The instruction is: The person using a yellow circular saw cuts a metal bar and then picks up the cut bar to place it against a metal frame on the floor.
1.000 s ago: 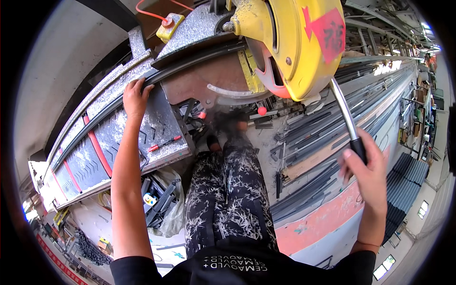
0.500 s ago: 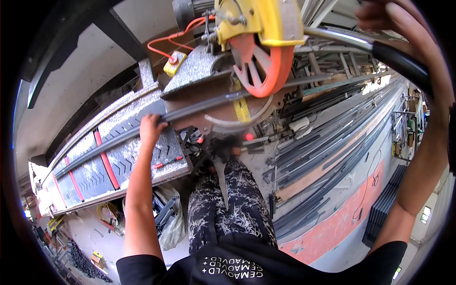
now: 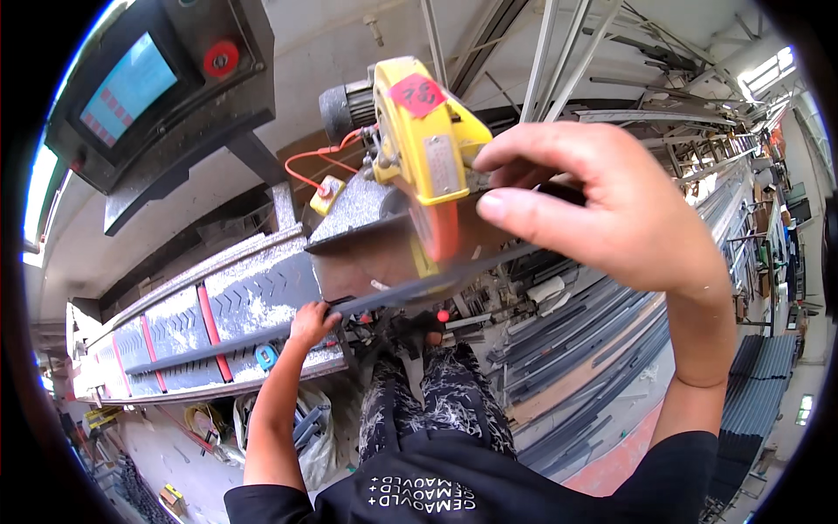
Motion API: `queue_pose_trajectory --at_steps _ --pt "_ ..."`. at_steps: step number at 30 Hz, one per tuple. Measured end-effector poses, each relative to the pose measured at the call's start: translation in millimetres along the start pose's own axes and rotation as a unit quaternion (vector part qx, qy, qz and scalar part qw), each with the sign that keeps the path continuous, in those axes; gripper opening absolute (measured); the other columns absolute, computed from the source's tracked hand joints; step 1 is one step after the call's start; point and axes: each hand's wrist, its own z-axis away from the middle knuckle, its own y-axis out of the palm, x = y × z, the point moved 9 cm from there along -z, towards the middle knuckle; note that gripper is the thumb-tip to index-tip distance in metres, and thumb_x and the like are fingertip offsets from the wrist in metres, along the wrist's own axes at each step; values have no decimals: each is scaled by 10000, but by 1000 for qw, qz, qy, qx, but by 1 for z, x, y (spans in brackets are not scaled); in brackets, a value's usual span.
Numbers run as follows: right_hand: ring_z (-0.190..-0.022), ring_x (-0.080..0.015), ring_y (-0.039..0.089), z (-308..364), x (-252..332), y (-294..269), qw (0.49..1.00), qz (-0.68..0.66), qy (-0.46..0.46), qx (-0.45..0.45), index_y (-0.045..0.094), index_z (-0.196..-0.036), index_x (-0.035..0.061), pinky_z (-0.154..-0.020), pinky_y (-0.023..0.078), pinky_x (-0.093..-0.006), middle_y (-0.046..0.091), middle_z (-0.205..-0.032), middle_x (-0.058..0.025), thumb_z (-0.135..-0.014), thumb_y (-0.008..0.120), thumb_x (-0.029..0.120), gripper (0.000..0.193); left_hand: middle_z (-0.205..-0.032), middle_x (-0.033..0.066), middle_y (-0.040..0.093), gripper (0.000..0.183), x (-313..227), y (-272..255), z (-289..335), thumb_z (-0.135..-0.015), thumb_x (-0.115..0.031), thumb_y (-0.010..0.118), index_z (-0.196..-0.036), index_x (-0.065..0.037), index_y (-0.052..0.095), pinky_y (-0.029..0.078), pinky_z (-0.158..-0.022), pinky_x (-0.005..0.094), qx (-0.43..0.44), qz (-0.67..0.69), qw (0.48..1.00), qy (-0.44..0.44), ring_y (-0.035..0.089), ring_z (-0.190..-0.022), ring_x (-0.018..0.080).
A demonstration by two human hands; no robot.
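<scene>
A long grey profile bar (image 3: 229,343) slants over the bench from lower left to upper right, passing in front of the saw. My left hand (image 3: 312,323) is closed round it near the bench's right end. Above the bar stands a cut-off saw (image 3: 419,131) with a yellow housing and an orange-red guard, its motor at the left. My right hand (image 3: 594,196) is raised close to the camera, right of the saw, thumb apart from curved fingers, with nothing seen in its grip. It hides the saw's handle and the bar's far end. A blue tape measure (image 3: 266,356) lies beside the bar.
The bench (image 3: 253,301) carries red strips and pale dust. A control panel with a lit screen (image 3: 128,87) stands at upper left. Long profiles (image 3: 559,349) lie on the floor at right. A white sack (image 3: 319,437) with offcuts sits below the bench.
My right hand has come down and inward from the upper right. The bar has shifted toward me, away from the saw's back fence, with my left hand on it. The view has tilted upward.
</scene>
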Motion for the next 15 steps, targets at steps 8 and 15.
queue_pose_trajectory --at_steps 8,15 --pt "-848 -128 627 -14 -11 -3 982 -172 -68 32 641 -1078 -42 -772 497 -288 671 -874 -90 -874 664 275 377 -870 205 677 639 -75 -8 55 -845 -681 487 -943 -62 612 501 -754 494 120 -40 992 -3 647 -848 407" --pt "-977 -401 612 -147 -180 28 975 182 -42 -121 661 -1055 26 -857 494 -460 636 -1015 -252 -823 632 340 392 -854 197 682 721 -134 -4 105 -839 -745 418 -957 -66 631 524 -736 473 171 -19 984 -40 665 -826 386"
